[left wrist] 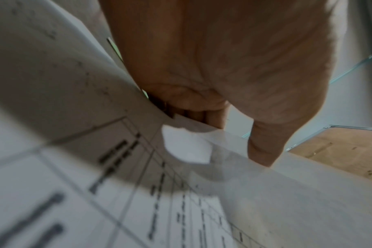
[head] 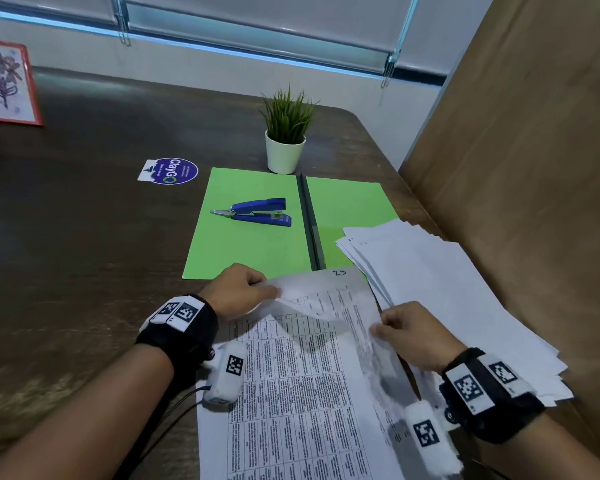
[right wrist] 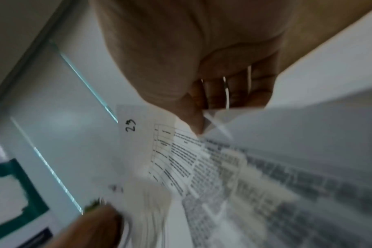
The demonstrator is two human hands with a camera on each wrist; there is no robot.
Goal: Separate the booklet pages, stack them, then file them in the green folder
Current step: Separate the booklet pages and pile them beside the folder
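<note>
The printed booklet lies near the table's front edge, with its top sheet lifted and curled. My left hand pinches the booklet's upper left corner. My right hand pinches the lifted sheet's right edge, which is marked "23". Separated white pages lie fanned in a loose stack to the right. The green folder lies open behind the booklet, its black spine bar down the middle.
A blue stapler rests on the folder's left half. A potted plant stands just behind the folder. A round sticker and a red-framed picture sit to the left. A wooden panel borders the right side.
</note>
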